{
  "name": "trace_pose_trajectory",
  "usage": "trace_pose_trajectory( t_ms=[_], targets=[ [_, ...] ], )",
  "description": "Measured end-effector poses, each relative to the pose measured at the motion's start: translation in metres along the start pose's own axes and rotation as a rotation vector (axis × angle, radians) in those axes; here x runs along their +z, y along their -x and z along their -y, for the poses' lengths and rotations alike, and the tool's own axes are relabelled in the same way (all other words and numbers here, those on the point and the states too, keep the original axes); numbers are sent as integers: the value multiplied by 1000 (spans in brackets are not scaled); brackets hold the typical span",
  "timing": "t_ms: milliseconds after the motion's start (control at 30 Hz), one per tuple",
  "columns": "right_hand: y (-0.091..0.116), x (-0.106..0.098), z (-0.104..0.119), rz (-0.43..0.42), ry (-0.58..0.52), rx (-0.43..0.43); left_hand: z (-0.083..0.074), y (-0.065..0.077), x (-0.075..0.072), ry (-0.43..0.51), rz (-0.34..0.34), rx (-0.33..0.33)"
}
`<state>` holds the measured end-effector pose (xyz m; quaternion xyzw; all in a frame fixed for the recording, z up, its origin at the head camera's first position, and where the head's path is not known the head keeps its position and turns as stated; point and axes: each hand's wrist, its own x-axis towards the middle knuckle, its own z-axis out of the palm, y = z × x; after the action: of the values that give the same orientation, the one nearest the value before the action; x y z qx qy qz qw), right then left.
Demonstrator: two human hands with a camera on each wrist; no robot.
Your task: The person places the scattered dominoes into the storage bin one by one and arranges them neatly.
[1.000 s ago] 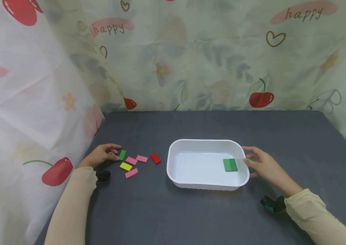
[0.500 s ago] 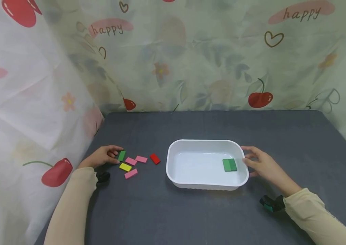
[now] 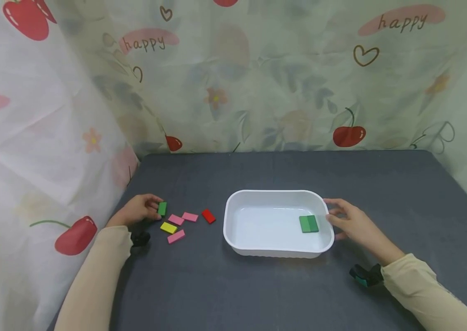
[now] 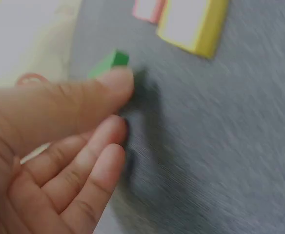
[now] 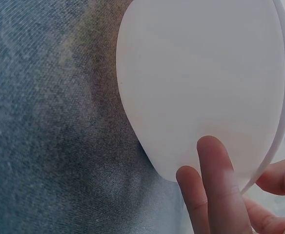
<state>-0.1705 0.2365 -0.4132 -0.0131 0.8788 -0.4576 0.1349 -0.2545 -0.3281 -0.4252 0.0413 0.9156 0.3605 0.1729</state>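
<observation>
My left hand [image 3: 137, 211] pinches a small green block [image 3: 162, 208] at the left of the table. In the left wrist view the thumb [image 4: 91, 92] covers most of that green block [image 4: 117, 60], and the other fingers lie half bent below. My right hand [image 3: 353, 225] grips the right end of a white plastic basin [image 3: 275, 253]. The right wrist view has its fingers [image 5: 215, 170] against the basin's outer wall [image 5: 201, 83], with the thumb at the rim. Two green blocks [image 3: 309, 224] lie side by side on the basin floor.
Beside the left hand lie a yellow block [image 3: 169, 227], several pink blocks [image 3: 176, 236] and a red block [image 3: 208, 216]. A grey cloth covers the table [image 3: 275, 294]. Printed curtains [image 3: 233, 92] hang behind it and along its left side.
The left hand has taken hold of the green block and drawn it slightly left, away from the pink blocks. The right hand stays on the basin. The head view has shifted a little.
</observation>
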Motion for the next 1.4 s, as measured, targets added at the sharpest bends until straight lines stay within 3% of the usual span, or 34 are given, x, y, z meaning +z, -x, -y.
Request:
trace_pose_trajectory(
  t_ms=[167,333,600,833,967,1100,1400],
  targets=[
    [-1,0,1,3,-2,-6,-18,5,-5,-14,-84,-45],
    [0,-1,0,4,6,-7,-47,12,-3,60,-144,-41],
    [1,0,-1,3,8,-18,-109,20,16,206,-153,53],
    [2,0,1,1,11,-9,-158,26,51,362,-161,110],
    [2,0,1,4,16,-10,-177,30,74,445,-158,122],
    [2,0,2,3,24,-13,-190,30,96,488,-115,133],
    [2,0,2,2,21,-18,-202,20,138,506,31,178]
  ],
)
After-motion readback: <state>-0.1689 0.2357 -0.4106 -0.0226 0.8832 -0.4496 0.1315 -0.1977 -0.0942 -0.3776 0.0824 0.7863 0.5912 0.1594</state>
